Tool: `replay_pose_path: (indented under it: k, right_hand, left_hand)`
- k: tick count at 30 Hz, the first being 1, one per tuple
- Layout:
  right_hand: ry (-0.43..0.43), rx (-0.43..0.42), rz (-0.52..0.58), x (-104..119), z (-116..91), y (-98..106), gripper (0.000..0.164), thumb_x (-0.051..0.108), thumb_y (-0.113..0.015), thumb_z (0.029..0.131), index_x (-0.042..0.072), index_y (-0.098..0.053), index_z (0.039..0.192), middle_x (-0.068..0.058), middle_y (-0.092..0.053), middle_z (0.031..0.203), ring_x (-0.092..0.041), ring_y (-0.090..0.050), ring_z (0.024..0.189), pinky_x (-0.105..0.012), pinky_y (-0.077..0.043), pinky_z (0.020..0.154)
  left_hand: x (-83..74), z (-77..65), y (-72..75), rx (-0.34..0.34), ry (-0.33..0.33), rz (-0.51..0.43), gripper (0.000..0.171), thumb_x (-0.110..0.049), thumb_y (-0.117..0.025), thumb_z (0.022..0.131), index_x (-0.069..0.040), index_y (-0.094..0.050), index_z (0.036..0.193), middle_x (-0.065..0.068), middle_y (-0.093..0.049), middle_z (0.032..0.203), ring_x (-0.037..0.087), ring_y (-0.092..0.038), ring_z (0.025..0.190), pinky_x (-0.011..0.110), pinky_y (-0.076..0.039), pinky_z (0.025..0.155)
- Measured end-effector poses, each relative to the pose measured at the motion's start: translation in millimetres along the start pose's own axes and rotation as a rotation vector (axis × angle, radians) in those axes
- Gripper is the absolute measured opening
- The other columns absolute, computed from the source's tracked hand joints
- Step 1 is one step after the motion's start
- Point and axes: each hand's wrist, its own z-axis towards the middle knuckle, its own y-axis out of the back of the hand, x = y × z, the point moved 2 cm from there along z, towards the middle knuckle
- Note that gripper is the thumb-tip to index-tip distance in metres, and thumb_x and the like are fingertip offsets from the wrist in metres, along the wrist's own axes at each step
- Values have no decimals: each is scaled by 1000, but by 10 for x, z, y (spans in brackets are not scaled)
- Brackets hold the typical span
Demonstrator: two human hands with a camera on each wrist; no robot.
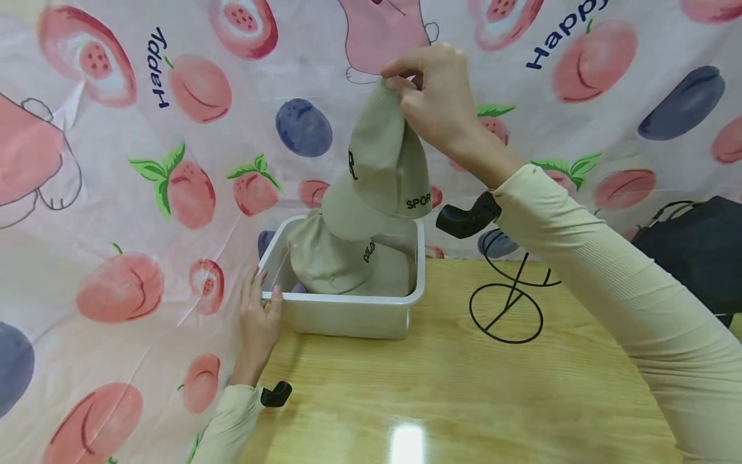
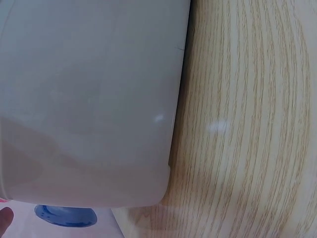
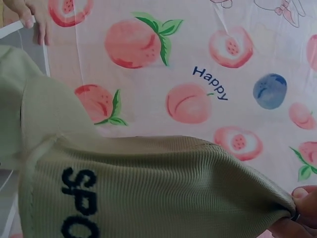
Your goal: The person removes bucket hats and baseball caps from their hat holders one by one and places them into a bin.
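My right hand (image 1: 435, 96) pinches the crown of a beige baseball cap (image 1: 388, 154) between thumb and fingertips. Dark lettering marks the cap's side, and it hangs over a white plastic bin (image 1: 342, 319). In the right wrist view the cap's cloth (image 3: 148, 183) is pulled taut towards the fingertips (image 3: 303, 196). Inside the bin lies another beige cap (image 1: 330, 258) with dark lettering, partly covered by the held cap's brim. My left hand (image 1: 261, 328) rests at the bin's front left corner, fairly straight fingers along its side and thumb at the rim.
The bin stands on a wood-grain table (image 1: 440, 386) close to a fruit-printed cloth (image 1: 232, 193). A black wire frame (image 1: 507, 309) with a round base stands right of the bin. Farther right is a black bag (image 1: 695, 251). Something purple (image 1: 298, 288) shows inside the bin.
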Motion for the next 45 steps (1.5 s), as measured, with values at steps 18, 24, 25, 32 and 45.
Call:
replay_pose_path:
  k: [18,24,25,32,45]
  right_hand:
    - [12,38,100,245,204,-580,23,4,-54,93,8,-74,103,-1,-72,98,-5,-61,83,-13,-43,73]
    - [-15,63,157,247,231,-772,22,5,-54,94,7,-73,105,-2,-70,102,-6,-60,88,-14,-44,76]
    - [-24,76,160,222,221,-813,23,5,-54,94,7,-73,105,-2,-70,102,-7,-60,88,-15,-44,76]
    - [-67,188,140,-74,33,-1032,21,4,-55,92,5,-73,103,-4,-71,102,-11,-63,86,-19,-48,76]
    - [-55,342,74,-464,-328,-1044,17,5,-60,91,0,-73,101,-12,-70,92,-22,-63,70,-31,-46,86]
  left_hand:
    - [-22,-12,21,13,14,17,46,-19,-54,92,6,-51,130,11,-39,145,28,-43,125,48,-49,77]
    - [-37,-6,19,8,19,25,46,-19,-54,92,6,-51,130,13,-40,144,29,-44,124,49,-49,76]
    - [-37,-7,19,7,20,27,46,-19,-54,92,6,-51,130,12,-40,144,30,-43,125,49,-49,76]
    - [-32,-3,-3,0,21,24,45,-18,-55,91,7,-52,129,14,-40,143,31,-42,126,52,-50,77]
    - [-16,4,-7,-10,21,21,44,-18,-55,91,5,-52,129,15,-41,143,31,-42,126,53,-45,85]
